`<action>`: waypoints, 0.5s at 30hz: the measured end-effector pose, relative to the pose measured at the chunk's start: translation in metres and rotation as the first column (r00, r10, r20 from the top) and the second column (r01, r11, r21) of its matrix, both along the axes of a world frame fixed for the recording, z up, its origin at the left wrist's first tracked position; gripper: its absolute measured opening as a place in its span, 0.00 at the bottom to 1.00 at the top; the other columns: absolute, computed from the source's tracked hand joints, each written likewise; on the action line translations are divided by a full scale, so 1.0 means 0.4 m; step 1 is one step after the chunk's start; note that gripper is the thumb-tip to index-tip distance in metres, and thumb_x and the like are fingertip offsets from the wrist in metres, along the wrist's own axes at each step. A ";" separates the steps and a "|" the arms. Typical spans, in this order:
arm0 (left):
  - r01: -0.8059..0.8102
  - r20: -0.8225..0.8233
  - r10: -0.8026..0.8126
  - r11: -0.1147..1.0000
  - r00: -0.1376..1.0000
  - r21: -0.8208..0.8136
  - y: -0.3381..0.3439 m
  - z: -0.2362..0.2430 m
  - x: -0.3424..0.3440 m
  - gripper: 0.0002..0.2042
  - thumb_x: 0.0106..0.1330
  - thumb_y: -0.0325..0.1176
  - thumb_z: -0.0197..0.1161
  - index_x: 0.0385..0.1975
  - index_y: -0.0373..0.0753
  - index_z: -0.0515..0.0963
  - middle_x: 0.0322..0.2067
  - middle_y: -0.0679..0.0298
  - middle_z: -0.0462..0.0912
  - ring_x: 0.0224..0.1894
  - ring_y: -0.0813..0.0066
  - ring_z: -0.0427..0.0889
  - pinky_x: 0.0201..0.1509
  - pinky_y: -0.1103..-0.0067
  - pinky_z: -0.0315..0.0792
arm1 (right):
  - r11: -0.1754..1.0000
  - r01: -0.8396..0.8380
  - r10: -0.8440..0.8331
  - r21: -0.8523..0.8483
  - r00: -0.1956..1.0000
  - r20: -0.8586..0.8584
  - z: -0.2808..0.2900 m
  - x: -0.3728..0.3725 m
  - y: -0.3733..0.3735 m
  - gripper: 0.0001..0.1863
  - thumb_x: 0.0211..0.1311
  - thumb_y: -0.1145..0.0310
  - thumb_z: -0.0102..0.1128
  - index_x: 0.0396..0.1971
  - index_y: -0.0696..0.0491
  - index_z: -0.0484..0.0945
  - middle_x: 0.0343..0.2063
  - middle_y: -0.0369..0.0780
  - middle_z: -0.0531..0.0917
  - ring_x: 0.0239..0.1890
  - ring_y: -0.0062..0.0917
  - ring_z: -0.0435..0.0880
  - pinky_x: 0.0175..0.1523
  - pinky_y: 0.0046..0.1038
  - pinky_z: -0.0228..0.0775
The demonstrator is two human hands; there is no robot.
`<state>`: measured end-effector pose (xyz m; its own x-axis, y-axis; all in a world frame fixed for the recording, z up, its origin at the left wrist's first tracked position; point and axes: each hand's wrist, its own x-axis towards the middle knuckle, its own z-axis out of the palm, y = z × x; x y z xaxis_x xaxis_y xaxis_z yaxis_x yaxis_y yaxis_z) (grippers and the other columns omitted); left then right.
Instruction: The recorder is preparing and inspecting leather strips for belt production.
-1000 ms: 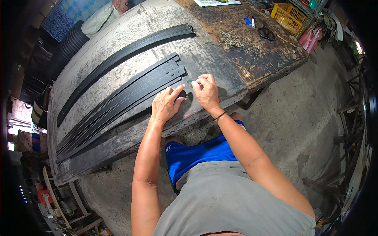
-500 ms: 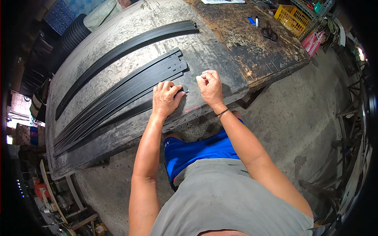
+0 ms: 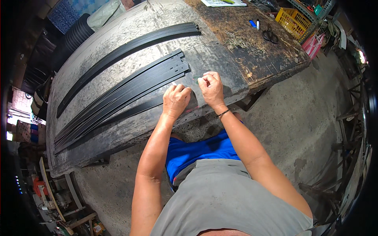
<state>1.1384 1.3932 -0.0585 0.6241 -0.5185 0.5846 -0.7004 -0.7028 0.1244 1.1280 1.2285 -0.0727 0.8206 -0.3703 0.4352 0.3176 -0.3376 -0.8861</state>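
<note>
My left hand [image 3: 176,101] is closed over the near end of a single black strip [image 3: 138,109], which lies along the table's front edge; the strip's end is hidden under the fingers. Just to its right, my right hand [image 3: 212,91] is pinched, thumb against curled fingers. A tiny dark greenish bit shows at those fingertips, too small to name. Beyond the left hand lies a fanned bundle of flat black strips [image 3: 157,74] with notched ends. Farther back, another stack of black strips [image 3: 130,44] curves across the table.
The worn grey table [image 3: 214,59] joins a dark wooden board [image 3: 275,59] at right. On the board are fibre scraps [image 3: 236,40], black scissors [image 3: 270,36], a white marker [image 3: 258,24], a blue object [image 3: 252,23] and papers [image 3: 220,3]. A yellow crate [image 3: 292,21] stands beyond.
My left hand has moved right, closer to my right hand, and now covers the strip end that showed beside its thumb. The right hand is nearly still. The view has shifted slightly.
</note>
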 end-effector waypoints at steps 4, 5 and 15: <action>-0.023 -0.001 0.023 0.998 1.000 -0.063 0.008 -0.019 0.004 0.04 0.53 0.28 0.68 0.27 0.44 0.80 0.29 0.67 0.80 0.33 0.63 0.80 0.37 0.70 0.76 | 0.998 -0.064 0.062 -0.019 0.996 -0.065 0.006 -0.005 0.005 0.09 0.57 0.71 0.64 0.25 0.60 0.77 0.41 0.42 0.75 0.28 0.25 0.78 0.36 0.26 0.73; -0.028 0.002 0.028 0.995 1.000 -0.091 0.007 -0.020 0.005 0.04 0.53 0.27 0.67 0.27 0.43 0.79 0.29 0.66 0.80 0.33 0.62 0.79 0.37 0.70 0.75 | 0.998 -0.062 0.061 -0.017 0.996 -0.066 0.002 -0.004 0.004 0.09 0.57 0.71 0.64 0.25 0.60 0.77 0.41 0.42 0.75 0.28 0.25 0.78 0.36 0.26 0.73; -0.016 -0.015 0.014 0.988 1.000 -0.154 0.007 -0.025 0.012 0.04 0.54 0.24 0.64 0.27 0.38 0.76 0.31 0.60 0.80 0.33 0.57 0.79 0.37 0.67 0.75 | 0.930 -0.132 0.153 -0.342 0.988 0.035 0.013 -0.018 0.001 0.06 0.52 0.72 0.64 0.22 0.59 0.78 0.38 0.44 0.76 0.41 0.38 0.77 0.48 0.34 0.72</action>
